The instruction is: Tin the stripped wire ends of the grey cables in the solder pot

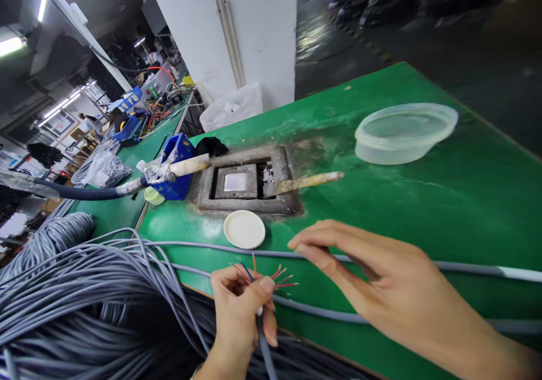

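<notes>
My left hand (235, 318) pinches the end of a grey multi-core cable (266, 350) between thumb and fingers. From its stripped end, thin coloured wires (284, 278) fan out, red, orange and blue among them, with bare tips on some. To the right, my right hand (389, 281) has its thumb and forefinger tips pressed together, apart from the wires; whatever is between them, if anything, is too small to make out. Beyond the hands lies a small cream dish (244, 229). Behind it, a square pot with a shiny silvery surface (235, 182) is set in a grimy frame.
A stained stick (311, 182) rests across the frame's right side. A hose nozzle (190, 165) hangs by a blue bin (175, 154). A clear plastic tub (402, 137) stands at right on the green table (423, 210). Bundled grey cables (84, 289) fill the left.
</notes>
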Available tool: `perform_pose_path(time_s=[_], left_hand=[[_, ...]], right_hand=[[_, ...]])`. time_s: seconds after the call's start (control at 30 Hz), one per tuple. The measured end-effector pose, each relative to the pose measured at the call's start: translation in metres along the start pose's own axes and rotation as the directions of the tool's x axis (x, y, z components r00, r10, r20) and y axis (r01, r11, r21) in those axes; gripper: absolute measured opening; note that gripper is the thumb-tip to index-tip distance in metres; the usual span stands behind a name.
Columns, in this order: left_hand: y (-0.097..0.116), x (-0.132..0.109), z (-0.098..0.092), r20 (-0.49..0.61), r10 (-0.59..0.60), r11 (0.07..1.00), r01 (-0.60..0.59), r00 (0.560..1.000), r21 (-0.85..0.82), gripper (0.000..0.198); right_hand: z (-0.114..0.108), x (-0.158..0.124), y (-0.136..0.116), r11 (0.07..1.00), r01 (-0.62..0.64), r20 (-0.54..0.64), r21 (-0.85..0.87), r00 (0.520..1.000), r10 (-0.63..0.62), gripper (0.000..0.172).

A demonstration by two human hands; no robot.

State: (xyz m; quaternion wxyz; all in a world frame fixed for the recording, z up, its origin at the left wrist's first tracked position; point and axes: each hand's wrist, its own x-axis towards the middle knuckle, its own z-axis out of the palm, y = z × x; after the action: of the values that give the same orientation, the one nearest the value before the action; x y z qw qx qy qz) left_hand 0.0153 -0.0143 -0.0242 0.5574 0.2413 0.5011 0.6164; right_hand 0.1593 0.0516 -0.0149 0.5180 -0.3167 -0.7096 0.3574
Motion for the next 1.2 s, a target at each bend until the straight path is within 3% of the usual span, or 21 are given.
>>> perform_pose_path(time_s=[0.13,0.23,0.37,0.43,0.63,0.73,0.83,1.0,1.2], left_hand=[[0.003,0.001,0.0,0.053,-0.041,0.998,0.044,0.998,-0.054,0.038],[0.007,-0.002,0.003,0.1,-0.037,0.998,0.041,0.994,-0.041,0.042],[0.007,-0.007,0.002,0.029,0.042,0.999,-0.041,0.999,-0.029,0.043],[0.005,-0.007,-0.002,-0.01,0.08,0.997,-0.08,0.997,-0.008,0.042],[0.003,0.0,-0.007,-0.012,0.106,0.994,-0.105,0.994,0.041,0.043],[0.006,0.001,-0.003,0.009,0.076,0.996,-0.076,0.997,0.05,0.046],[0.008,0.0,0.001,0.03,0.05,0.995,-0.053,0.998,0.087,0.048],[0.007,-0.002,0.002,-0.068,0.127,0.987,-0.119,0.99,0.109,0.043],[0.008,0.001,-0.001,-0.029,0.182,0.974,-0.177,0.983,0.142,0.038]], right_hand=[[0.002,-0.001,0.0,0.967,0.252,0.1,0.034,0.962,-0.255,0.019],[0.004,-0.001,-0.002,0.956,0.29,0.094,0.046,0.951,-0.293,0.017],[0.001,0.002,-0.004,0.999,0.047,-0.007,-0.014,0.999,-0.047,0.024],[0.0,0.004,-0.003,0.996,-0.088,-0.033,-0.017,0.996,0.088,0.035],[0.002,0.003,-0.004,0.953,-0.287,0.206,0.098,0.943,0.263,0.05],[0.003,0.001,-0.004,0.938,-0.325,0.29,0.121,0.915,0.279,0.049],[0.003,0.002,-0.004,0.931,-0.34,0.262,0.132,0.918,0.298,0.052],[0.005,0.004,-0.003,0.91,-0.386,0.223,0.151,0.91,0.349,0.058],[0.008,0.002,-0.003,0.921,-0.365,0.287,0.134,0.904,0.317,0.056]])
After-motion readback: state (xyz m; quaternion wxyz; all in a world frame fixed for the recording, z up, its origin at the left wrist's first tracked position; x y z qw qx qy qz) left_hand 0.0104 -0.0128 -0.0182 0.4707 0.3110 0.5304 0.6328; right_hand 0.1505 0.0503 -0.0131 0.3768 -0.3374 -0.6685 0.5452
